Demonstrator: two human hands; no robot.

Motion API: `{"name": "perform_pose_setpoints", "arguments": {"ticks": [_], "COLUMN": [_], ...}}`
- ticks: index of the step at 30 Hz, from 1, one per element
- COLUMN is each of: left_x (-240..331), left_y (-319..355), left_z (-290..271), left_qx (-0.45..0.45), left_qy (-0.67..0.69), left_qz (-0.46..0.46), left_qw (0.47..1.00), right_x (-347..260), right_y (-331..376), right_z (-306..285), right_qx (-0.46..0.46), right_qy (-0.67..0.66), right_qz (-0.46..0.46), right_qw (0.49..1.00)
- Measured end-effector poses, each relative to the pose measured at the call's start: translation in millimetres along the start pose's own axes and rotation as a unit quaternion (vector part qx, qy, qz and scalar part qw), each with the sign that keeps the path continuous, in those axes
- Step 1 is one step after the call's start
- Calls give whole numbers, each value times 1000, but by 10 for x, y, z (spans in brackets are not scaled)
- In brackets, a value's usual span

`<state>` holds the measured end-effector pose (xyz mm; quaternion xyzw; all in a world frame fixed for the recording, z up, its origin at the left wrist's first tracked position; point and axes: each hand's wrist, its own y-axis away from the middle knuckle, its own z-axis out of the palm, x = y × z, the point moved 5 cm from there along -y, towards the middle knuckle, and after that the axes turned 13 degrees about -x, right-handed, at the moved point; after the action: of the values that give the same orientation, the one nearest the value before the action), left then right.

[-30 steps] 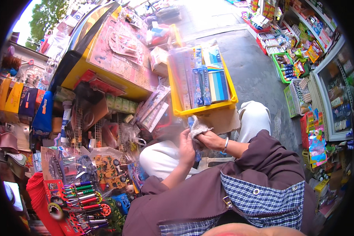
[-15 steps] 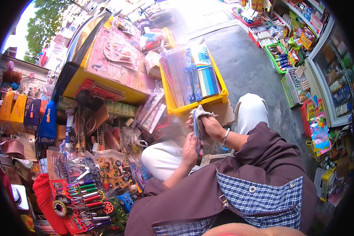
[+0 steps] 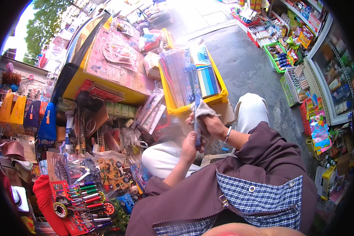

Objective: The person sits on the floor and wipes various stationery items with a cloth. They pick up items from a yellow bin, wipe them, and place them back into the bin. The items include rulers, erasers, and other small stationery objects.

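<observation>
Head view, left hand: left hand clenched round the lower end of a slim blue packet, thumb up along its side; sits lower and nearer the lap than half a second ago.
Head view, right hand: right hand closed on a grey cloth, pressed against the upper part of the packet; silver bangle on the wrist; farther from the crate than a second ago.
Head view, packet: upright between both hands, just in front of the near wall of the yellow crate, over the knees in white trousers; top end overlaps the crate's rim in the picture.
Head view, crate: filled with long clear-wrapped packets standing side by side, blue and striped ones toward the right; lies higher in the picture than before, as the view has tipped.
Head view, surroundings: pink sheets of stickers on a yellow-edged worktop to the left of the crate; red rack of coloured pens at lower left; green basket of goods by the shelves at upper right.
Head view, change: hands joined on packet and cloth in all three moments; grip much the same, only shifted down and toward the body.
</observation>
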<state>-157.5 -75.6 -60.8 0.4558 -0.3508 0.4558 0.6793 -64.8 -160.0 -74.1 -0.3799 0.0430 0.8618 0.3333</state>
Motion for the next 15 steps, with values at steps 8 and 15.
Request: {"name": "perform_pose_setpoints", "arguments": {"ticks": [8,15], "left_x": [-173,41], "left_y": [11,-29], "left_z": [66,-27], "left_qx": [-32,-24], "left_qy": [78,36], "left_qz": [4,76], "left_qw": [996,996], "right_x": [144,144], "right_y": [-19,72], "right_z": [-115,117], "right_qx": [-34,-46], "right_qy": [143,112], "right_qz": [-11,75], "right_qw": [989,990]}}
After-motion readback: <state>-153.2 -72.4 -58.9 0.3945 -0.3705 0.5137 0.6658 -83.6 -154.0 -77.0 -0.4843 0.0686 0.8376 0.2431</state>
